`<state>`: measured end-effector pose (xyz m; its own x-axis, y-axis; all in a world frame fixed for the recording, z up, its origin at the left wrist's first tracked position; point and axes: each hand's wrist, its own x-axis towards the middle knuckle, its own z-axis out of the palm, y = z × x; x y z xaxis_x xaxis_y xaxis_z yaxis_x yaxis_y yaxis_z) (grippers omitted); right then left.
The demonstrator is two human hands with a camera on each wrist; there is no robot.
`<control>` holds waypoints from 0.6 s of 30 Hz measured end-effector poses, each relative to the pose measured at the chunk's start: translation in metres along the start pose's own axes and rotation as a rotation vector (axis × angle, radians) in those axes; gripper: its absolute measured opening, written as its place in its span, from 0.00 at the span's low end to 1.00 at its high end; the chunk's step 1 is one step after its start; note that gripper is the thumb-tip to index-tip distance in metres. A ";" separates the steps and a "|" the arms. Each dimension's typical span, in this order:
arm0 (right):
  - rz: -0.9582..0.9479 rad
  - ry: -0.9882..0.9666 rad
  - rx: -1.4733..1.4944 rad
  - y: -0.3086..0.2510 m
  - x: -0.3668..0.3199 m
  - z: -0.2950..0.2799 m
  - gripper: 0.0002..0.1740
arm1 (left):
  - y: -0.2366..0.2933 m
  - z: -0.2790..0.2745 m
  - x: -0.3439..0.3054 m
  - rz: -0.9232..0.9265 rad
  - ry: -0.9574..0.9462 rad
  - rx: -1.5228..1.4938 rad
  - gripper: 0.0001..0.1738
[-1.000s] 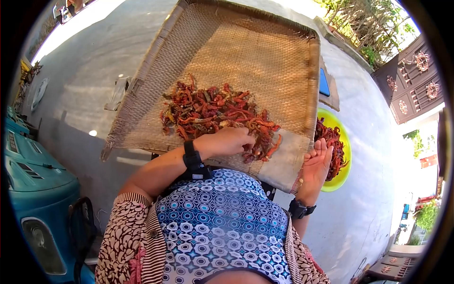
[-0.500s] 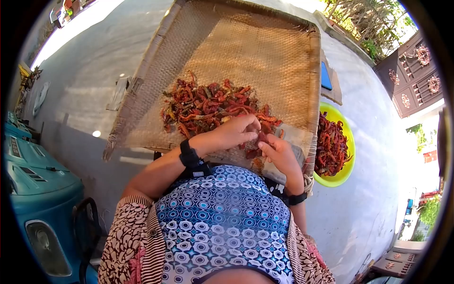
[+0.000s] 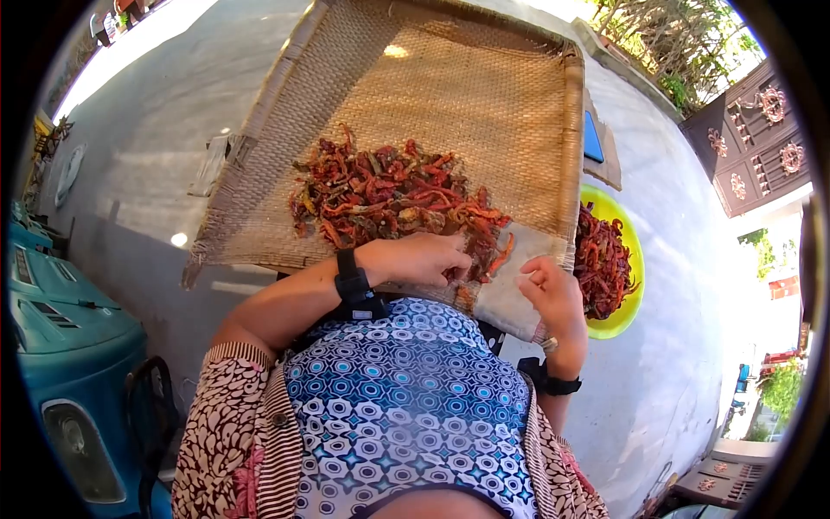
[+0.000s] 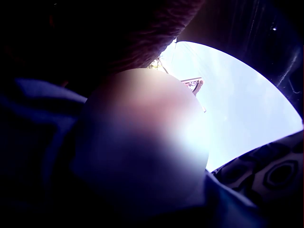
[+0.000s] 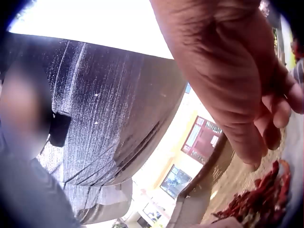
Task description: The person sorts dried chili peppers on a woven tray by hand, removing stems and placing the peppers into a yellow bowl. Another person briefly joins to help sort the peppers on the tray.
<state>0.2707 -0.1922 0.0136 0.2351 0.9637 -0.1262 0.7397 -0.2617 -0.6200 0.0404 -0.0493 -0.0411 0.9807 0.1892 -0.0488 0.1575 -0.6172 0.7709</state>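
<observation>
Red and orange dried peppers (image 3: 389,186) lie heaped on the near part of a woven tray (image 3: 467,95). At the near edge of the heap the left hand (image 3: 419,258) has its fingers curled round a dark red pepper, mostly hidden by them. To its right, above the tray's near right corner, the right hand (image 3: 555,298) is raised with loosely bent fingers and nothing visible in them. The right wrist view shows the right hand (image 5: 228,71) large, above peppers (image 5: 261,199). Dark and blurred, the left wrist view shows no clear grip.
A yellow-green bowl (image 3: 635,259) of red peppers stands right of the tray. Beyond it lies a blue flat object (image 3: 592,137) on cardboard. A teal vehicle (image 3: 78,320) is at the left, and a grey cloth or sheet (image 3: 510,298) covers the tray's near right corner.
Half a second ago the hands met over the heap at a red pepper. Now they are apart: the right hand has moved right, and the left slightly back towards the body.
</observation>
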 end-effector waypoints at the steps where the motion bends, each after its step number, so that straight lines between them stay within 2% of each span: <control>1: -0.077 -0.107 -0.014 -0.014 -0.001 0.013 0.12 | 0.000 0.001 0.000 -0.003 0.016 -0.008 0.09; 4: -0.185 -0.284 -0.117 -0.028 0.004 0.039 0.11 | -0.002 0.002 -0.002 -0.006 0.069 -0.016 0.09; 7: -0.236 -0.278 -0.202 -0.022 0.010 0.049 0.12 | -0.003 -0.001 -0.003 0.001 0.163 0.016 0.09; 10: -0.227 -0.240 -0.084 -0.021 0.008 0.051 0.10 | -0.001 -0.005 -0.008 -0.006 0.314 -0.008 0.09; 12: -0.212 -0.172 0.083 -0.011 0.011 0.047 0.09 | 0.004 -0.010 -0.013 0.002 0.381 -0.084 0.08; 13: -0.204 -0.138 0.169 -0.005 0.012 0.042 0.09 | 0.011 -0.014 -0.016 -0.097 0.395 -0.286 0.08; 15: -0.109 0.026 0.070 0.006 0.012 0.024 0.08 | 0.027 -0.023 -0.024 -0.298 0.411 -0.684 0.07; 18: 0.039 0.257 0.058 0.026 0.011 -0.009 0.08 | 0.017 -0.025 -0.026 -0.253 0.557 -0.666 0.07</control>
<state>0.2987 -0.1885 0.0029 0.4208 0.9060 0.0456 0.6911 -0.2876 -0.6631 0.0148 -0.0453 -0.0109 0.7006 0.7083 -0.0861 0.0914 0.0306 0.9953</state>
